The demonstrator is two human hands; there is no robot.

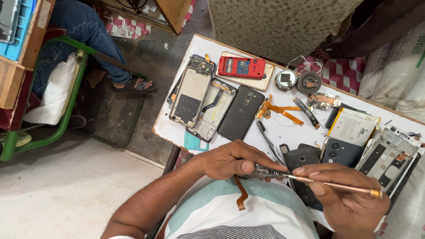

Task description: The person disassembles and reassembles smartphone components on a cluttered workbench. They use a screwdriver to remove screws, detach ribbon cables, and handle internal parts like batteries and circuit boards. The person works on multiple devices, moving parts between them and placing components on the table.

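My left hand is closed around a small phone part, a thin, dark, metallic piece seen nearly edge-on, held just above my lap at the near edge of the white table. An orange flex ribbon hangs from its underside toward 6 o'clock, curling at the end. My right hand pinches a slim copper-coloured screwdriver, its tip touching the part's right end. At 12 o'clock from my hands lies a black phone back; toward 11 o'clock sit bare phone frames, and beyond them a red opened phone. At 2 o'clock rests a white battery, with a dark camera-side cover just beside my right hand.
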